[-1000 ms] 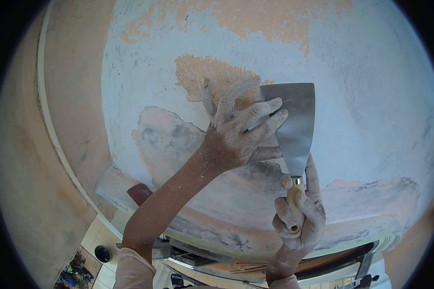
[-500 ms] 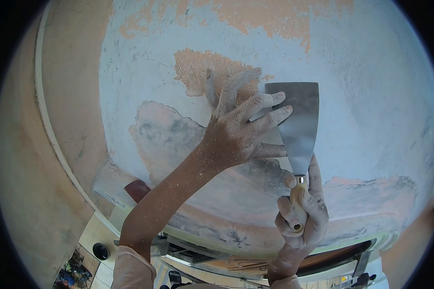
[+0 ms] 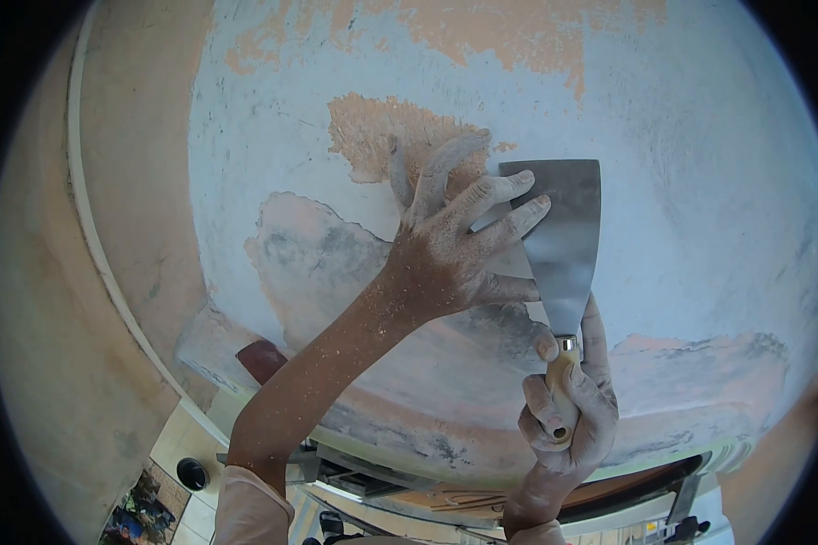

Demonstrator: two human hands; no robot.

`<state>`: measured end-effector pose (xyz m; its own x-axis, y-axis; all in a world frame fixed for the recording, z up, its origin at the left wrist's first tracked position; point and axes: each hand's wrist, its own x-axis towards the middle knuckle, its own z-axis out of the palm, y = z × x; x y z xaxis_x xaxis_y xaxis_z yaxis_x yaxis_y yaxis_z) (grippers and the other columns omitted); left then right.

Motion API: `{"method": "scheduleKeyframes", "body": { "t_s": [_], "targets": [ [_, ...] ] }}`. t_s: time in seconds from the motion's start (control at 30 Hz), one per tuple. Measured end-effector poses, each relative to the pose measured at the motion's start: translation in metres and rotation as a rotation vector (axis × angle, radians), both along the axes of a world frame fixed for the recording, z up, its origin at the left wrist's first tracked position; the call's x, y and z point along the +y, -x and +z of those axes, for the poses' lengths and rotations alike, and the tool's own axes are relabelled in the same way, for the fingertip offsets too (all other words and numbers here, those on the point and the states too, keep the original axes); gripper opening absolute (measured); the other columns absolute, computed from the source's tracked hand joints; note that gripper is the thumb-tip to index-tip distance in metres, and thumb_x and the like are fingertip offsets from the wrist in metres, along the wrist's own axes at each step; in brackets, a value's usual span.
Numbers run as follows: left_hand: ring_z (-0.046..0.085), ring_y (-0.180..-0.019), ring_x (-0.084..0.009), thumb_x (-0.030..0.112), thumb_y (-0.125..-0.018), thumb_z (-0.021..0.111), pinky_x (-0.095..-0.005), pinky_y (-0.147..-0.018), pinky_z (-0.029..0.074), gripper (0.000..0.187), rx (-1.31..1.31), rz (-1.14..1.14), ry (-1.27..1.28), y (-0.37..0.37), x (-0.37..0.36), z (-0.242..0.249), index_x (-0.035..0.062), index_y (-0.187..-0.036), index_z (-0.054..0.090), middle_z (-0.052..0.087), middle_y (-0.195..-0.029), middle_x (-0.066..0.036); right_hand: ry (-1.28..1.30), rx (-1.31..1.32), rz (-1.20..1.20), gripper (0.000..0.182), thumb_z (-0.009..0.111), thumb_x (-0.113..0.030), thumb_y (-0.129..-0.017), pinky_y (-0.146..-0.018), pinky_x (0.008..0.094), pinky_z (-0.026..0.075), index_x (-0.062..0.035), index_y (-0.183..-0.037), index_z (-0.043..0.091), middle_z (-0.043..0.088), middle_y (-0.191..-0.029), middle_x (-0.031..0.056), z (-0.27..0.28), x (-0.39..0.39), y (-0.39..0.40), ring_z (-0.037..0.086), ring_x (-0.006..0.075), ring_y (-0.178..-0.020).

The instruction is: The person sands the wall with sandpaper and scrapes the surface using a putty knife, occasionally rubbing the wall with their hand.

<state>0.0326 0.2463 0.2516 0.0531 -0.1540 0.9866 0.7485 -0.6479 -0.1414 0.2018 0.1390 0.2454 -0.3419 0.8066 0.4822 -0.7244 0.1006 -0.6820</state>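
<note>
Patchy pale-blue wall point(image 3: 700, 227) fills the head view, peach patch point(image 3: 364, 132) behind your left hand's point(image 3: 436, 263) outer fingers. Scraper point(image 3: 562, 272) sits right of centre, blade point(image 3: 571, 204) up, handle point(image 3: 563, 374) down. Your right hand point(image 3: 593, 420) is wrapped round the handle. Left fingers are spread, two tips on the blade's left side, thumb at its edge; can't tell if they pinch. Dark red object point(image 3: 261, 361) beside your left forearm point(image 3: 323, 372), dark round container point(image 3: 191, 473) lower left.

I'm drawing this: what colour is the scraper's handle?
Pale yellowish cream; the handle shows best in the head view.
</note>
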Motion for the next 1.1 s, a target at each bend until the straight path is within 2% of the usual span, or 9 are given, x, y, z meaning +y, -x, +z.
{"method": "scheduleKeyframes", "body": {
  "t_s": [0.1, 0.23, 0.33, 0.4, 0.47, 0.53, 0.6, 1.07, 1.1],
  "targets": [
    [0.051, -0.113, -0.0236, 0.063, -0.057, 0.069, -0.0455, -0.106, 0.027, 0.071, -0.011, -0.026, 0.025, 0.0, 0.002, 0.001, 0.0167, -0.11, 0.064, 0.059, -0.115, -0.003, 0.006, 0.013, -0.013, 0.068, 0.047, 0.0, -0.088, -0.03, 0.0174, 0.034, -0.0035, -0.145, 0.01, 0.051, -0.103, 0.0184, 0.003, -0.001, 0.006, 0.045, 0.0071, -0.048],
    [0.048, -0.116, -0.0271, 0.067, -0.058, 0.065, -0.0454, -0.106, 0.028, 0.072, 0.012, 0.077, -0.01, 0.0, -0.004, 0.002, 0.0163, -0.11, 0.064, 0.058, -0.116, -0.004, 0.014, 0.001, -0.045, 0.068, 0.049, 0.0, -0.087, -0.03, 0.0175, 0.034, -0.0029, -0.144, 0.012, 0.051, -0.103, 0.0187, -0.002, -0.001, 0.0, 0.046, 0.0073, -0.048],
    [0.036, -0.125, -0.0343, 0.068, -0.061, 0.061, -0.0638, -0.102, 0.004, 0.068, -0.013, -0.039, 0.043, 0.003, 0.003, 0.004, 0.0216, -0.11, 0.063, 0.056, -0.118, 0.0, 0.015, 0.004, -0.05, 0.067, 0.05, 0.0, -0.087, -0.03, 0.0177, 0.034, -0.0025, -0.144, 0.014, 0.051, -0.102, 0.019, 0.004, -0.001, 0.006, 0.046, 0.0076, -0.048],
    [0.031, -0.13, -0.0373, 0.069, -0.062, 0.06, -0.0728, -0.1, -0.009, 0.065, -0.027, -0.095, 0.075, 0.0, 0.006, 0.002, 0.0245, -0.11, 0.063, 0.054, -0.119, 0.002, 0.026, 0.007, -0.062, 0.067, 0.05, 0.0, -0.086, -0.03, 0.0179, 0.035, -0.0023, -0.144, 0.015, 0.051, -0.102, 0.0191, 0.007, -0.004, 0.007, 0.047, 0.0079, -0.048],
    [0.03, -0.13, -0.0374, 0.068, -0.062, 0.061, -0.0727, -0.1, -0.009, 0.064, -0.018, -0.04, 0.059, -0.003, 0.003, -0.002, 0.0248, -0.11, 0.063, 0.054, -0.12, 0.002, 0.037, 0.017, -0.049, 0.068, 0.05, 0.001, -0.086, -0.03, 0.018, 0.035, -0.0019, -0.144, 0.015, 0.051, -0.101, 0.0193, 0.004, -0.007, 0.004, 0.047, 0.0082, -0.048],
    [0.042, -0.12, -0.0323, 0.068, -0.064, 0.059, -0.0568, -0.103, 0.016, 0.068, -0.011, -0.014, 0.023, 0.001, 0.003, 0.002, 0.0186, -0.111, 0.063, 0.057, -0.118, -0.002, -0.021, 0.011, 0.04, 0.065, 0.04, 0.0, -0.09, -0.03, 0.0182, 0.037, -0.0078, -0.145, 0.005, 0.045, -0.107, 0.02, 0.003, 0.0, 0.002, 0.045, 0.0093, -0.049],
    [0.048, -0.115, -0.0294, 0.068, -0.065, 0.058, -0.0493, -0.104, 0.027, 0.07, -0.018, -0.005, 0.021, 0.0, 0.003, 0.003, 0.0154, -0.111, 0.063, 0.058, -0.117, -0.005, -0.029, -0.002, 0.054, 0.064, 0.035, 0.0, -0.092, -0.03, 0.0181, 0.038, -0.0109, -0.145, 0.001, 0.042, -0.111, 0.0206, 0.004, 0.0, 0.002, 0.045, 0.0099, -0.05],
    [0.043, -0.12, -0.0324, 0.065, -0.065, 0.064, -0.0513, -0.105, 0.026, 0.065, -0.083, -0.016, -0.039, -0.004, 0.002, 0.006, 0.0155, -0.108, 0.065, 0.059, -0.116, -0.003, 0.013, -0.029, -0.012, 0.066, 0.038, 0.0, -0.091, -0.029, 0.0176, 0.038, -0.0101, -0.145, 0.002, 0.045, -0.11, 0.0221, 0.016, -0.009, 0.007, 0.046, 0.0094, -0.049],
    [0.041, -0.122, -0.0337, 0.065, -0.064, 0.064, -0.058, -0.104, 0.017, 0.065, -0.085, -0.042, -0.015, -0.005, 0.002, 0.005, 0.0177, -0.109, 0.064, 0.057, -0.117, -0.002, 0.021, -0.033, -0.023, 0.066, 0.041, 0.001, -0.09, -0.029, 0.018, 0.037, -0.0075, -0.145, 0.005, 0.047, -0.109, 0.021, 0.016, -0.011, 0.006, 0.046, 0.009, -0.049]
  ]
}}
